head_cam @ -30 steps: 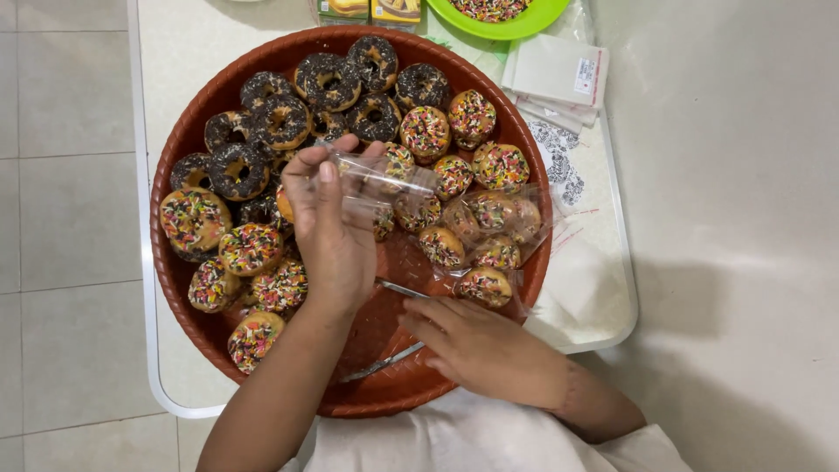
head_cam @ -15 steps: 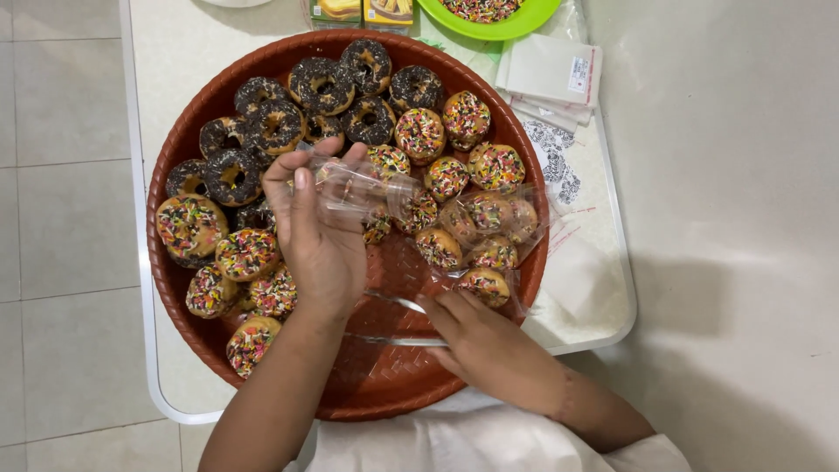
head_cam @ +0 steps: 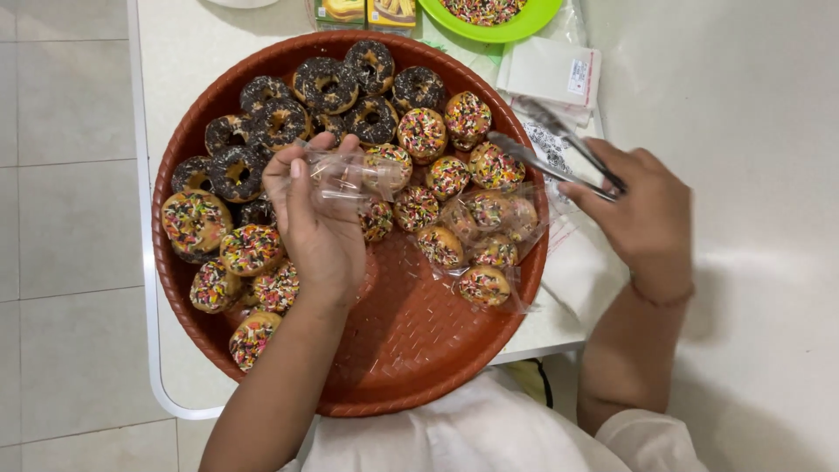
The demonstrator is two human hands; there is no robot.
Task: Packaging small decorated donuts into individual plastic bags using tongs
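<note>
White table (head_cam: 105,262) under everything, pale tiled floor at left. Big round red-brown woven tray (head_cam: 411,350) on it, near half bare, far half packed. Dark chocolate-sprinkle donuts (head_cam: 325,85) clustered at far left of tray; rainbow-sprinkle donuts (head_cam: 194,220) along left rim and across middle right. Several rainbow ones already inside clear bags (head_cam: 498,236) at right side of tray, touching the rim. Green plate (head_cam: 524,19) of sprinkles beyond tray at top edge, small packets (head_cam: 546,74) of clear bags just right of tray, yellow cartons (head_cam: 367,10) at top, cut off.

Left hand (head_cam: 319,227) over tray centre, palm down, thumb and fingers pinching a small clear plastic bag (head_cam: 350,179) held open just above the donuts; contents of bag not clear. Right hand (head_cam: 642,210) off the tray, over right table edge, curled tight around metal tongs (head_cam: 546,144); tong tips point toward tray rim, near a rainbow donut, arms close together, nothing visible between them. Thin band on right wrist. White shirt (head_cam: 472,433) at bottom edge.
</note>
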